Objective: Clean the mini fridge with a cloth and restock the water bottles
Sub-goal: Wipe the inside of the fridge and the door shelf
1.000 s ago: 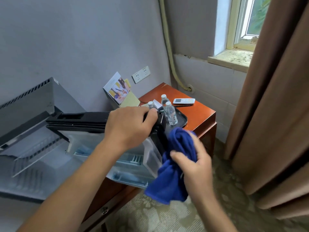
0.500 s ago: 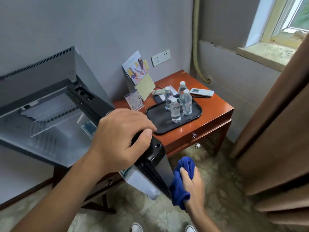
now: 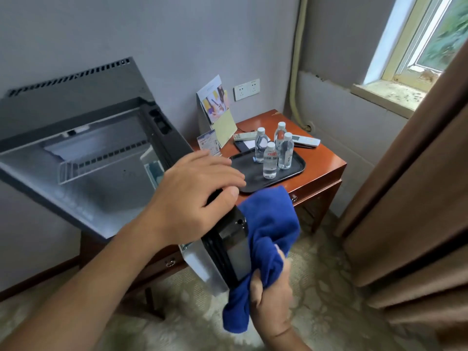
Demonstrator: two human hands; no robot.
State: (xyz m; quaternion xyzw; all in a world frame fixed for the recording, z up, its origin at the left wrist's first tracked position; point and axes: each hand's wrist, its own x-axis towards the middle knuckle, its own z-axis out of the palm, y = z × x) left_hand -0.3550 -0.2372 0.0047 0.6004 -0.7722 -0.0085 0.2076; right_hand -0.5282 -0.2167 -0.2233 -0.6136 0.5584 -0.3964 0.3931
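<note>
The grey mini fridge (image 3: 76,117) stands open at the left, its white inside bare. Its black door (image 3: 228,239) swings out toward me. My left hand (image 3: 195,196) rests on the door's top edge, fingers straight over it and thumb against the side. My right hand (image 3: 271,297) grips a blue cloth (image 3: 268,224) and holds it against the door's outer face. Several clear water bottles (image 3: 269,160) with white caps stand upright on a black tray (image 3: 243,183) on the red-brown side table (image 3: 326,168).
Two remote controls (image 3: 306,141), a small card stand (image 3: 209,144) and a leaflet holder (image 3: 217,110) lie at the table's back. A wall socket (image 3: 247,89) sits above. Brown curtains (image 3: 410,193) hang at the right. Patterned carpet (image 3: 316,287) covers the floor.
My left hand's fingers have straightened over the door's top edge. My right hand has raised the blue cloth up along the door's outer face.
</note>
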